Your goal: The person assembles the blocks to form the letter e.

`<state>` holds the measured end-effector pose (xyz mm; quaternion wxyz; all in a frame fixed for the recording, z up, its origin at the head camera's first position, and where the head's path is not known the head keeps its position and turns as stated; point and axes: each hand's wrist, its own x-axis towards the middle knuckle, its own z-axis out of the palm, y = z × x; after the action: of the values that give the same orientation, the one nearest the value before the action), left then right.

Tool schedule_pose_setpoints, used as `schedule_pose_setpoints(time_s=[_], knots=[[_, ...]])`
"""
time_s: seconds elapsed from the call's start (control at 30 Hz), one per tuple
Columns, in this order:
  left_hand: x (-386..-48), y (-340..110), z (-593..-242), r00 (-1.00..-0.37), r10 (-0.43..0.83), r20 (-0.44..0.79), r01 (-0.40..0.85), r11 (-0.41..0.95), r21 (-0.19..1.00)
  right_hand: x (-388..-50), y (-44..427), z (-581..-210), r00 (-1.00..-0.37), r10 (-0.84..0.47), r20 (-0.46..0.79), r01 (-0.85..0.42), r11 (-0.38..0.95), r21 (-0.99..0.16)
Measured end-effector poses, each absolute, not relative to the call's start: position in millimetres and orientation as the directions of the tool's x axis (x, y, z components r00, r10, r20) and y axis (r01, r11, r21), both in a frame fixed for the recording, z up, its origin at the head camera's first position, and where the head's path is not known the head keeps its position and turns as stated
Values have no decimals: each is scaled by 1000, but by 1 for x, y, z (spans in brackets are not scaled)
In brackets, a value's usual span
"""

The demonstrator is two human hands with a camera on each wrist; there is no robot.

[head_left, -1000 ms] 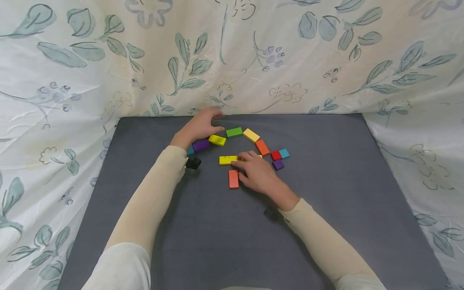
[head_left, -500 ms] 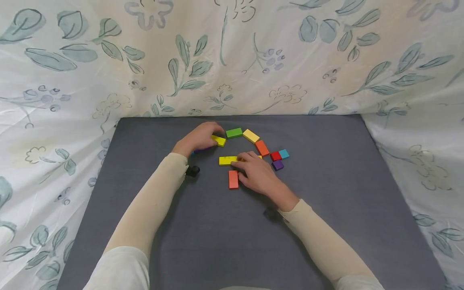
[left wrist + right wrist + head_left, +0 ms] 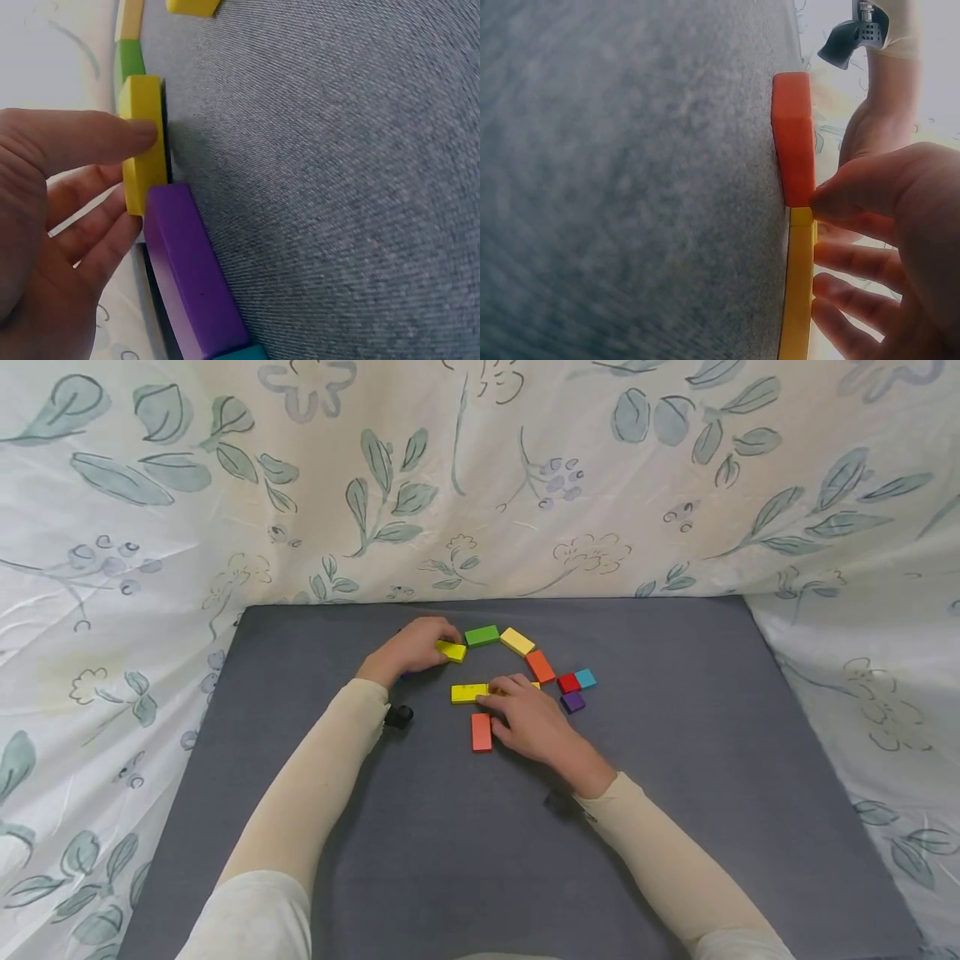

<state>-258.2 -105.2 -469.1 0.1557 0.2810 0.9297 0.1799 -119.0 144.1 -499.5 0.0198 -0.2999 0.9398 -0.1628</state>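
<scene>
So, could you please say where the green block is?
In the head view, the green block lies near the table's back edge, right of the left hand, beside the pale yellow block.

Dark grey table (image 3: pixel 450 860), takes up the middle and bottom of the head view. Green (image 3: pixel 482 636), cream (image 3: pixel 517 641) and orange blocks (image 3: pixel 540 666) curve across the upper middle, then red (image 3: pixel 568 682) and light blue ones (image 3: pixel 586 678) right of centre, little purple block (image 3: pixel 573 702) just below. Yellow block (image 3: pixel 468 693) sits near dead centre, coral block (image 3: pixel 482 732) under that.

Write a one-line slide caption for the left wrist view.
Fingers hold a yellow block between a green block and a purple block.
</scene>
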Motion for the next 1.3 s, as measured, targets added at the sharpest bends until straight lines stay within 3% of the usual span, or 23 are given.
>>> schedule_pose_setpoints(time_s=[0.53,0.87,1.3], knots=[[-251,-102,-451,-888,452,-82,335,759,559,-121,141,-495,-826,-559,71,-548,769,-329],[-234,-88,-467,-941,327,-85,208,758,618,-122,138,-496,-829,-554,79,-545,768,-337],[-230,-95,-479,-960,274,-52,205,821,533,-124,135,-496,-833,-549,73,-540,776,-326]])
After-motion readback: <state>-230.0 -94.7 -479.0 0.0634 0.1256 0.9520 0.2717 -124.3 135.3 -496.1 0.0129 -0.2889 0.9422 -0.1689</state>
